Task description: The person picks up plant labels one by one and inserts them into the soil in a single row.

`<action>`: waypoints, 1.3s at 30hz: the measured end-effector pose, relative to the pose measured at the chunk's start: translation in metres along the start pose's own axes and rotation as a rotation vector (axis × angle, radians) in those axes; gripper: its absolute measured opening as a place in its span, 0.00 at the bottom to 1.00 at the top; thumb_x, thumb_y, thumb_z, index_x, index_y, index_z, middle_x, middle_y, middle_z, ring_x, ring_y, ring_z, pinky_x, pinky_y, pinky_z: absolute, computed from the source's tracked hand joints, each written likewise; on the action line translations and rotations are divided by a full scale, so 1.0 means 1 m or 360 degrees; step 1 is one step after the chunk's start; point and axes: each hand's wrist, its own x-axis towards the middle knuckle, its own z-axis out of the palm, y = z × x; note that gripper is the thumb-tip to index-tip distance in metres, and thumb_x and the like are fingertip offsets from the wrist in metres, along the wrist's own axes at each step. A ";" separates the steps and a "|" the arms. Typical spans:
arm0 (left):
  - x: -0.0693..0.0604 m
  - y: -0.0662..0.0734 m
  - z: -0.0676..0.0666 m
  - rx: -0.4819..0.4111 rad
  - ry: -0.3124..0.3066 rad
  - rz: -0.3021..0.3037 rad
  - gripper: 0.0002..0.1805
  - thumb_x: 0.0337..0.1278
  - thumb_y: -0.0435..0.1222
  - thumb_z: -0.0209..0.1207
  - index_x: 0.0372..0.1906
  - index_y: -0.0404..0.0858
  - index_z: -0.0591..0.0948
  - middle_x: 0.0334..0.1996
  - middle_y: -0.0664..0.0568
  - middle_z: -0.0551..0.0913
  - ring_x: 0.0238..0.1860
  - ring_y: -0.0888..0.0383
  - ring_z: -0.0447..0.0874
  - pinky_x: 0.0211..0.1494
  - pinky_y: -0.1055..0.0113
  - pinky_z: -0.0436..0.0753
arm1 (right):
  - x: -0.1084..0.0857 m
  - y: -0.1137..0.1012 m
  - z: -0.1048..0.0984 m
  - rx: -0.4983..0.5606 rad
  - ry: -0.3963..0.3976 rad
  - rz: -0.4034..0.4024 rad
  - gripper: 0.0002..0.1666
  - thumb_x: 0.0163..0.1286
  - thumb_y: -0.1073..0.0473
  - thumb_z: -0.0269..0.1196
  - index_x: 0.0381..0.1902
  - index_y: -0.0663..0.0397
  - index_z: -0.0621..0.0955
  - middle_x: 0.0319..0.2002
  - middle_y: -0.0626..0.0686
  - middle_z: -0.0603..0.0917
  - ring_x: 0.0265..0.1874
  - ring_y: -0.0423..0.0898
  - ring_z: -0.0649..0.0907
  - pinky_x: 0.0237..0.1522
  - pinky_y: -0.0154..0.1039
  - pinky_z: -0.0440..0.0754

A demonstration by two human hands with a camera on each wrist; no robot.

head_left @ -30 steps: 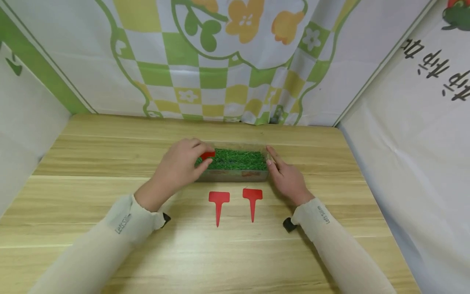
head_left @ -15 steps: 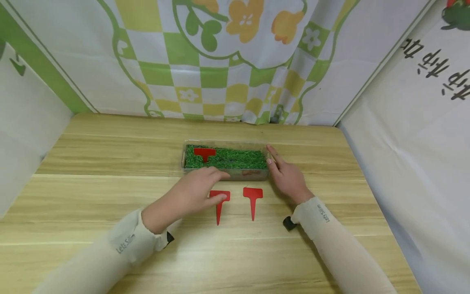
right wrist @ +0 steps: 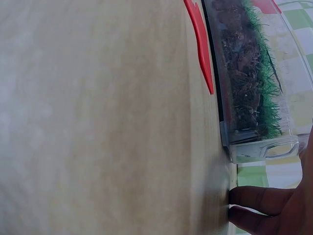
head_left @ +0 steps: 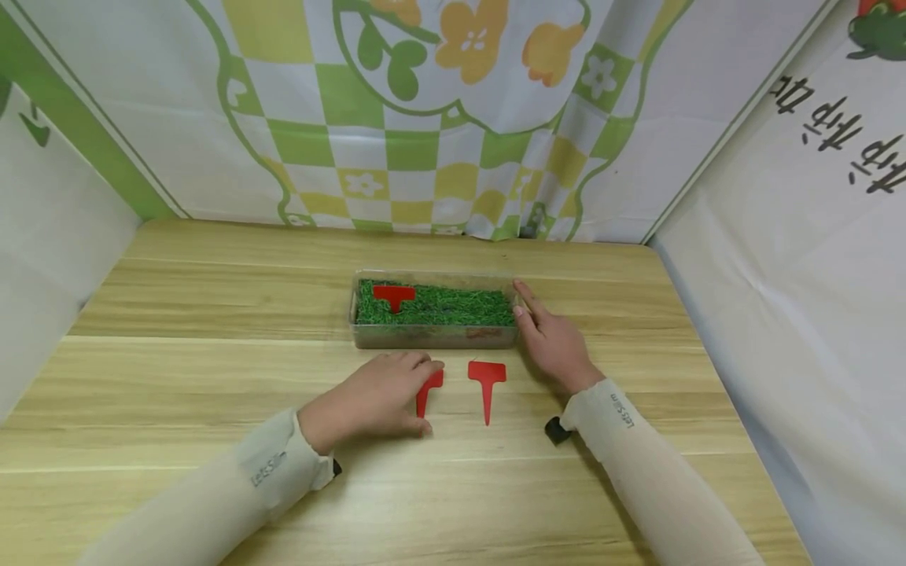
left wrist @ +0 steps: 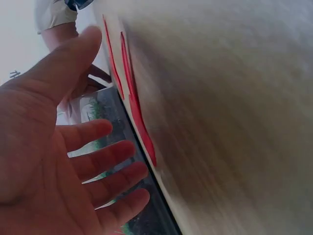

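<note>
Red tag [head_left: 433, 381] part. under L hand [head_left: 375, 395], fingers spread & empty, 2nd tag [head_left: 487, 373] to their R, clear box [head_left: 432, 339] touching R hand [head_left: 555, 347] w/ fingers straight.

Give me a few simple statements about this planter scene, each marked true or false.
1. A red T-shaped plant label is stuck into the green grass in the planter box. True.
2. The planter box is opaque. False: its wall is transparent, showing dark soil.
3. The left loose label and the right loose label lie on the wooden table. True.
4. The right grip is at the planter box's left end. False: it is at the right end.
5. The left grip is clenched into a fist. False: its fingers are spread.
</note>
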 end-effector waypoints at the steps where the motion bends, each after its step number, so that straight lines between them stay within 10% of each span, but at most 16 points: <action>1: 0.000 0.000 0.001 0.0014 -0.0011 0.0000 0.48 0.47 0.58 0.72 0.71 0.39 0.70 0.65 0.45 0.74 0.67 0.46 0.72 0.70 0.49 0.71 | 0.000 0.000 0.000 0.0001 0.0001 0.0001 0.35 0.77 0.28 0.29 0.79 0.18 0.48 0.20 0.55 0.79 0.16 0.50 0.76 0.22 0.44 0.74; 39: 0.010 0.002 0.000 -0.0027 -0.0106 0.0002 0.52 0.37 0.48 0.80 0.73 0.47 0.69 0.58 0.51 0.72 0.60 0.51 0.69 0.67 0.53 0.71 | 0.000 0.001 0.001 0.0002 0.0031 -0.0017 0.35 0.77 0.28 0.30 0.79 0.19 0.49 0.16 0.53 0.76 0.16 0.49 0.75 0.23 0.45 0.75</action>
